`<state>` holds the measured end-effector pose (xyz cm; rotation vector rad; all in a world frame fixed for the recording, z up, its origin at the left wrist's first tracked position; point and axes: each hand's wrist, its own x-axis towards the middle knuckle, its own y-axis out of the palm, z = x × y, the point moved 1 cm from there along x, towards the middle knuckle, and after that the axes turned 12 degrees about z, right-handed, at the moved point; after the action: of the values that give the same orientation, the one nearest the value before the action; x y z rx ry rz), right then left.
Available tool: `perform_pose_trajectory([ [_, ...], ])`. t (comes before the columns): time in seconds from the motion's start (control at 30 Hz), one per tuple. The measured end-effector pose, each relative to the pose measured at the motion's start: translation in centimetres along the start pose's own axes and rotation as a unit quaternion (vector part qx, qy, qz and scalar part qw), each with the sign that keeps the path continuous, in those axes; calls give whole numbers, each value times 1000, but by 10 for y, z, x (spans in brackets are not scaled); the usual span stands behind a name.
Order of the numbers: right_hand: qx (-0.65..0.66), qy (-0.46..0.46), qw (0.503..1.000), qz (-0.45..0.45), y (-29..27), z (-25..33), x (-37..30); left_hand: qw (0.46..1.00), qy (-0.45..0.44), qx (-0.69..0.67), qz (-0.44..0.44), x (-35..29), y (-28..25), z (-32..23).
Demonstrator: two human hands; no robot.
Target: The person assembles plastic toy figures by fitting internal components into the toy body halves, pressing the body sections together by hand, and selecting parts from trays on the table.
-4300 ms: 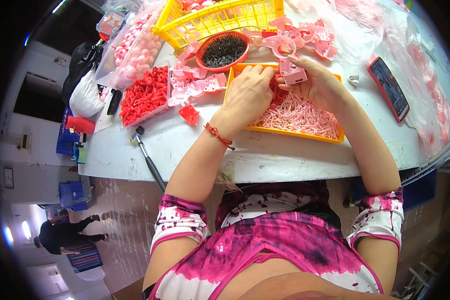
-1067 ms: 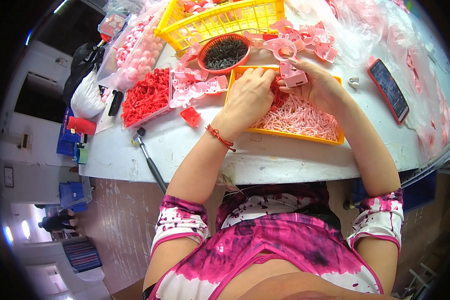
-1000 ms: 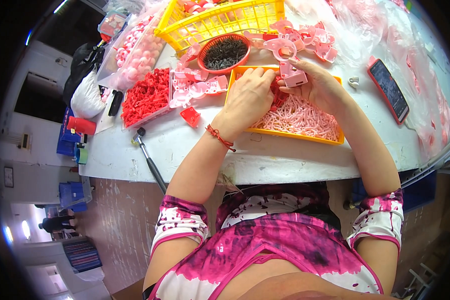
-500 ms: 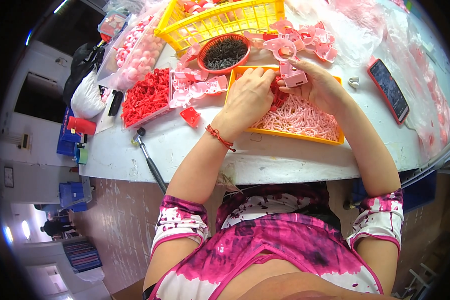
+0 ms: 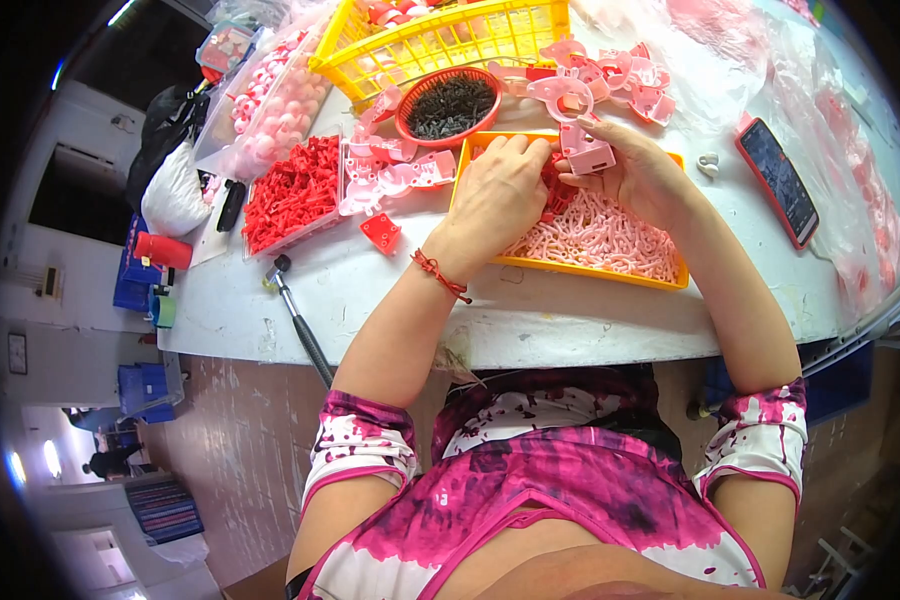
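My left hand (image 5: pixel 503 187) reaches over the left part of a shallow yellow tray (image 5: pixel 592 273). Its fingers are bent down and closed, and their tips are hidden, so what they grip does not show. Red plastic pieces (image 5: pixel 554 192) lie just beside those fingers, with many thin pale-pink pieces (image 5: pixel 600 238) filling the rest of the tray. Above the tray's far side, my right hand (image 5: pixel 642 172) is closed on a pink plastic part (image 5: pixel 588 156) with a boxy end, held between thumb and fingers. A red cord circles my left wrist.
Behind the tray stand a red basket of black pieces (image 5: pixel 450 108) and a yellow crate (image 5: pixel 440 50). To the left are a clear box of red pieces (image 5: pixel 292 195), pink parts (image 5: pixel 395 177) and a black-handled tool (image 5: pixel 305 325). A phone (image 5: pixel 778 185) lies right, beside plastic bags.
My hands and the pink part stay in practically the same place. Far off at the lower left, a dark figure in the background has shifted slightly.
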<state>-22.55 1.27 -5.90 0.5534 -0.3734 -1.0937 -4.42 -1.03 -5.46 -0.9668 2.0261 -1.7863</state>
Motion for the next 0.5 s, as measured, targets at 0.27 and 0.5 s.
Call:
perform_pose_trajectory([
  [0.27, 0, 2, 1000, 2, 0, 0, 0, 1000, -2, -3, 3, 0, 0, 0],
  [0.5, -3, 0, 1000, 1, 0, 0, 0, 1000, -4, -4, 6, 0, 0, 0],
])
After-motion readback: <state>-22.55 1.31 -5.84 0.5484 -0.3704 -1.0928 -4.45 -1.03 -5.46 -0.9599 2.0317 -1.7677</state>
